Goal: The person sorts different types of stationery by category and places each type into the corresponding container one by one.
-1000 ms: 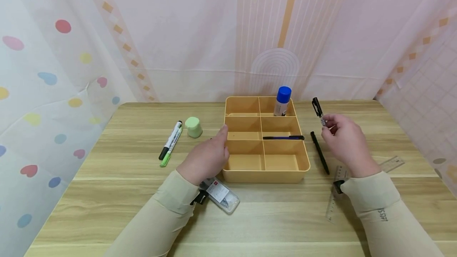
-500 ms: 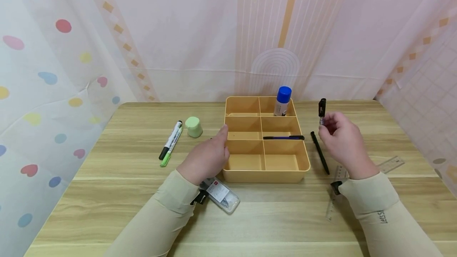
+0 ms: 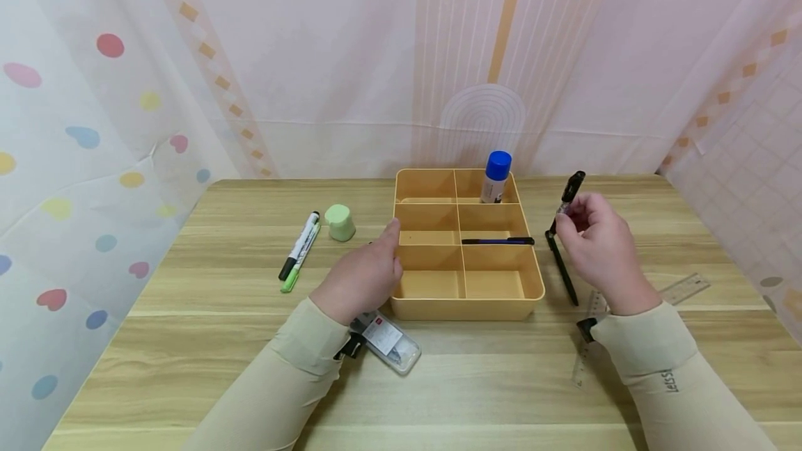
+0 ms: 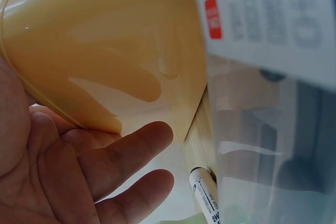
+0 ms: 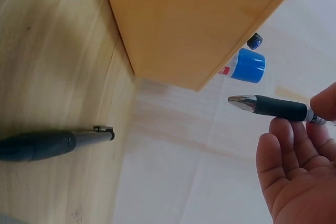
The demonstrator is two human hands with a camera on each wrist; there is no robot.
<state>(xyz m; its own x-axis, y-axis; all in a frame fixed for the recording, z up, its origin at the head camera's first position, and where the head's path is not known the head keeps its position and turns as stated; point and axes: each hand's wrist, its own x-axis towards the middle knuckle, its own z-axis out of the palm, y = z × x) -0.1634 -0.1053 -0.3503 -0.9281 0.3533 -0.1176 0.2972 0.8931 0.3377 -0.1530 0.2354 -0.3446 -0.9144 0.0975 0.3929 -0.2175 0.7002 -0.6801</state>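
My right hand (image 3: 601, 242) pinches a ballpoint pen (image 3: 571, 188) between thumb and fingers, just right of the yellow divided organizer box (image 3: 460, 310). In the right wrist view this pen (image 5: 281, 108) shows a silver tip and a black grip, raised off the table. My left hand (image 3: 360, 277) rests against the box's left wall, its fingers fairly straight. The left wrist view shows two fingers standing apart from the wall. A blue-capped glue stick (image 3: 496, 176) stands in the back right compartment. A dark blue pen (image 3: 498, 241) lies across the divider before the middle right compartment.
A second black pen (image 3: 562, 270) lies right of the box. A clear ruler (image 3: 686, 289) is partly under the right wrist. Left of the box are a black-and-white marker (image 3: 299, 246), a green marker (image 3: 301, 259), and a pale green block (image 3: 340, 223). A clear plastic case (image 3: 391, 343) lies in front.
The held pen has turned, its top swinging from leaning left to leaning right. My right hand has shifted slightly left. The left hand and the box have stayed in place.
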